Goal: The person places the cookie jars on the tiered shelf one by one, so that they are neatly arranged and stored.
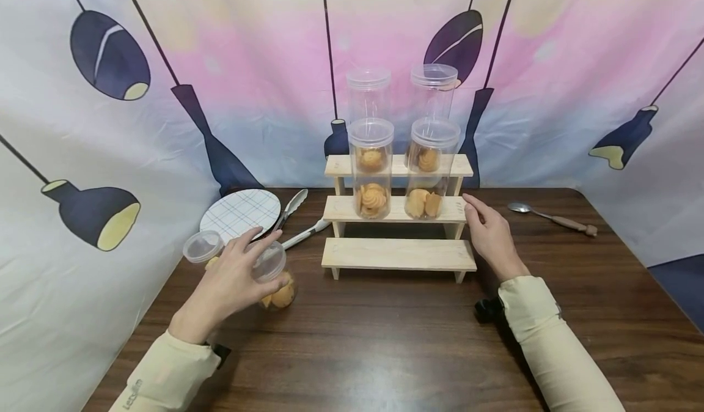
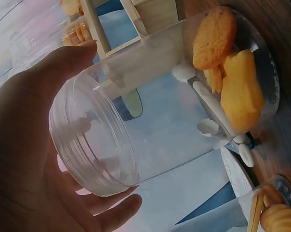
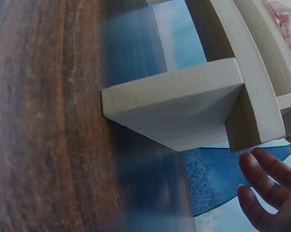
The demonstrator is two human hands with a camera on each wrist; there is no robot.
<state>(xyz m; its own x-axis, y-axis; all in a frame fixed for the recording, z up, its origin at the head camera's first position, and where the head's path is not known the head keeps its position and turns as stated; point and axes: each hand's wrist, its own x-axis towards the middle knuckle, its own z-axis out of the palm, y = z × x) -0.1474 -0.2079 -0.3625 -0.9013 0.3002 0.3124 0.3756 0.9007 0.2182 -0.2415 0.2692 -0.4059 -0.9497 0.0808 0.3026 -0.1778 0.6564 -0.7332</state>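
The left hand (image 1: 231, 277) reaches in from the lower left, palm down, its fingers spread and the thumb held apart, around the lid of a clear cookie jar (image 2: 159, 125). The jar stands on the counter (image 1: 374, 345), cookies at its bottom; whether the fingertips press the lid, I cannot tell. The right hand (image 1: 492, 238) comes up from the lower right, fingers loosely bent and slightly parted, the tips at the right end of the middle tier of a wooden three-step rack (image 1: 396, 255); firm contact is unclear. Both forearms wear cream sleeves (image 1: 555, 345).

Just beyond the left hand is a second lidded jar (image 1: 202, 247), then a checked plate (image 1: 240, 213) and tongs (image 1: 305, 235). On the rack, two front jars (image 1: 373, 176) with cookies stand on the middle tier, and two rear jars (image 1: 434, 97) on the top one. A wooden-handled spoon (image 1: 552, 217) lies right of the rack. Behind hangs a lamp-patterned cloth (image 1: 264, 63).
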